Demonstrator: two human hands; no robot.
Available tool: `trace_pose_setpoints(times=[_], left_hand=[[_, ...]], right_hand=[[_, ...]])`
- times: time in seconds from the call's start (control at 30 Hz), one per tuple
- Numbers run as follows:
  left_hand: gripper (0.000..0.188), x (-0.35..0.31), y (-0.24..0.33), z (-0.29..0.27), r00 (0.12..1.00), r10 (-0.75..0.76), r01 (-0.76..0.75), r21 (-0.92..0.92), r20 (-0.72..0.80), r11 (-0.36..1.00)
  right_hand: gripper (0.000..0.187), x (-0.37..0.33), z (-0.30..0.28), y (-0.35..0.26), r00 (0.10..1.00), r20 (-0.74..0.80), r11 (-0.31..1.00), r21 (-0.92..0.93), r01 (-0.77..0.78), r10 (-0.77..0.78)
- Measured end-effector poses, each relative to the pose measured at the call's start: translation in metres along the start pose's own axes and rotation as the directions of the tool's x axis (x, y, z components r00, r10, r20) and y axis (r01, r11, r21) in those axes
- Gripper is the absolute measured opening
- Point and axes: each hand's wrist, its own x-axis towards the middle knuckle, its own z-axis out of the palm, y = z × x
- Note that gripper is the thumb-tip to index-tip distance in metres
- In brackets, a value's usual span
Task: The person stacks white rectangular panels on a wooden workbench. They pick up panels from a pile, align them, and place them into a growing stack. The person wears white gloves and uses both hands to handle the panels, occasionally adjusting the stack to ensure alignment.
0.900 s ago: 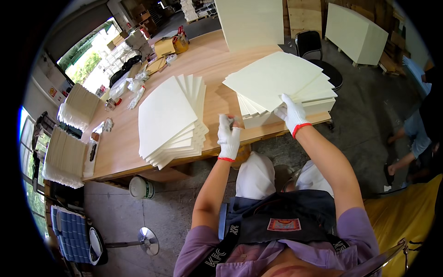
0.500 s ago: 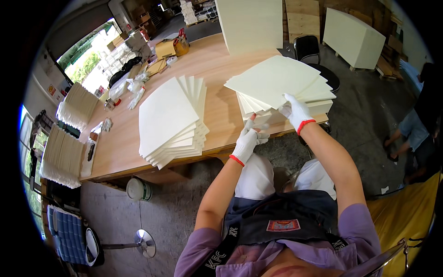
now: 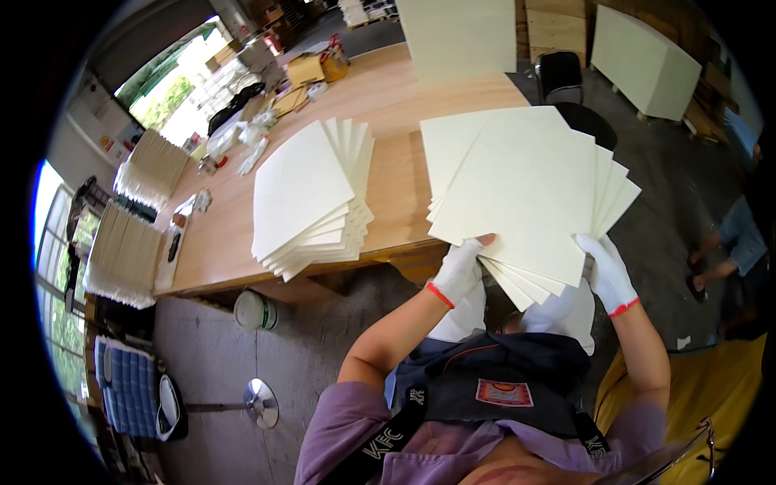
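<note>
Fanned white sheets (image 3: 517, 182), head view: loose bundle at near right edge of the table (image 3: 396, 222), near corners jutting past the edge over the person's legs, far part over the tabletop. Whether the bundle is fully lifted or partly resting: cannot tell.

Left hand (image 3: 459, 271), white glove, red cuff: gripping the near-left edge, bare thumb tip on top, other fingers mostly hidden. Right hand (image 3: 608, 273), also gloved: gripping the near-right edge, thumb side showing, fingers under the sheets not visible. Grips sit well apart, one each side, probably so the stiff sheets stay level and don't slide off each other. Bare thumb likely gives better feel of the edges; glove fabric likely spares the white faces from marks.

Second fanned pile (image 3: 303, 194) lies on the table left of the bundle, apart from it, nobody touching it. Its corners are staggered, which probably makes single sheets easier to pick out. Tall white panel (image 3: 458, 36) stands upright at the far side. White bucket (image 3: 255, 309) on the floor by the table's near side, clear of the legs.
</note>
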Motion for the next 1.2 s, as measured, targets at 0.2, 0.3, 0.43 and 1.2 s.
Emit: trace_pose_setpoints(times=[0.2, 0.3, 0.43, 1.2], left_hand=[[0.050, -0.044, 0.018, 0.007, 0.957, 0.247, -0.222, 0.164, -0.154, 0.961], [0.042, -0.077, 0.057, -0.015, 0.865, 0.476, -0.438, 0.223, -0.160, 0.871], [0.036, -0.114, 0.138, -0.052, 0.688, 0.684, -0.650, 0.213, -0.244, 0.730], [0.026, -0.098, 0.285, -0.231, 0.643, 0.497, -0.531, 0.128, -0.583, 0.838]], right_hand=[[0.060, -0.006, 0.031, -0.003, 0.978, 0.117, 0.985, -0.014, 0.174, -0.172], [0.060, 0.021, 0.086, -0.010, 0.911, 0.298, 0.954, -0.005, 0.298, -0.283], [0.050, 0.030, 0.206, -0.059, 0.849, 0.496, 0.983, 0.072, 0.172, -0.185], [0.050, 0.124, 0.419, 0.118, 0.845, 0.535, 0.994, -0.088, 0.071, -0.013]])
